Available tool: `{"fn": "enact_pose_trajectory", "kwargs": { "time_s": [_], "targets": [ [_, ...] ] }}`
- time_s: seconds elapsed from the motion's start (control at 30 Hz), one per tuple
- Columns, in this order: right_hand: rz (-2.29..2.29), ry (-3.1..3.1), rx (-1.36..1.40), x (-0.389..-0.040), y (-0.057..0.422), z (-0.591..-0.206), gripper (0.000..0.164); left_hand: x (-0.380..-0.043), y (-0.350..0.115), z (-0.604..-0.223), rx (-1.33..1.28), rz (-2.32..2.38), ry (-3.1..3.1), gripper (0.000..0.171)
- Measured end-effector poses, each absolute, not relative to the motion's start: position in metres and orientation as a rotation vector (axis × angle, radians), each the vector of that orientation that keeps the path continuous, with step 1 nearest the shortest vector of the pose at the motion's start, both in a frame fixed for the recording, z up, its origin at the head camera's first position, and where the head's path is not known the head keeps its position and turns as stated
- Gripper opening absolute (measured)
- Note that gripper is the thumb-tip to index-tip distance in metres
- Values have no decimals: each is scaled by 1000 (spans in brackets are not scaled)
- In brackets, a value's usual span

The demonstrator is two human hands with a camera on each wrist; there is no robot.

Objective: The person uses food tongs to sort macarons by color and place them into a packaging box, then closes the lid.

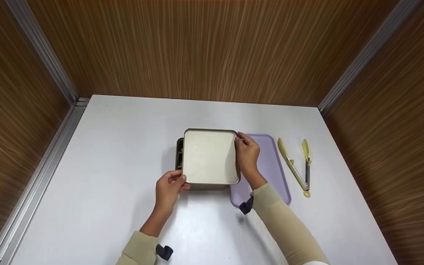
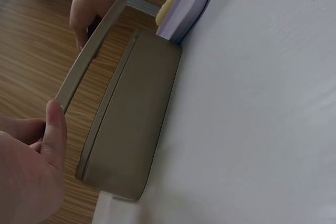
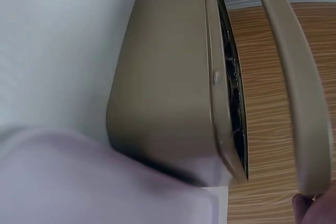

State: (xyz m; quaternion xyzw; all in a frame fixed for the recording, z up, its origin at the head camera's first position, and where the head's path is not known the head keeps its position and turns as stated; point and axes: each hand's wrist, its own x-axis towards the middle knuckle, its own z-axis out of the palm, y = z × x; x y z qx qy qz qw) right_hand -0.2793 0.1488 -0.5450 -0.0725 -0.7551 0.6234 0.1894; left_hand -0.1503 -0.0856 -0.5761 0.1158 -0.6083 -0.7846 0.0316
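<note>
A square cream lid [image 1: 210, 156] with a tan rim is held above a tan box [image 2: 131, 114]. My left hand [image 1: 168, 189] pinches the lid's near left corner, thumb on top. At its right side, toward the far corner, my right hand [image 1: 248, 152] grips the rim. In the left wrist view a gap shows between lid and box, and the lid is tilted. The box's open top [image 3: 236, 93] shows dark contents along its edge, too dim to make out. From the head view the lid covers most of the box.
A lavender tray [image 1: 265, 158] lies right of the box, partly under my right forearm. Farther right rest spread tongs [image 1: 296, 171] with yellow tips. The white table [image 1: 123, 129] is bounded by wood-grain panels [image 1: 197, 48] at the back and both sides.
</note>
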Motion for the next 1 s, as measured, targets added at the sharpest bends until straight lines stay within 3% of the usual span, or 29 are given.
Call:
{"fn": "enact_pose_trajectory", "kwargs": {
  "time_s": [0.47, 1.0],
  "targets": [
    [1461, -2463, -239, -286, 161, -517, 31, -155, -83, -574, 322, -2430, -1891, 31],
    [1771, -2408, -189, -286, 166, -494, 26, -157, -84, -580, 316, -2409, -1899, 27]
  ]
}}
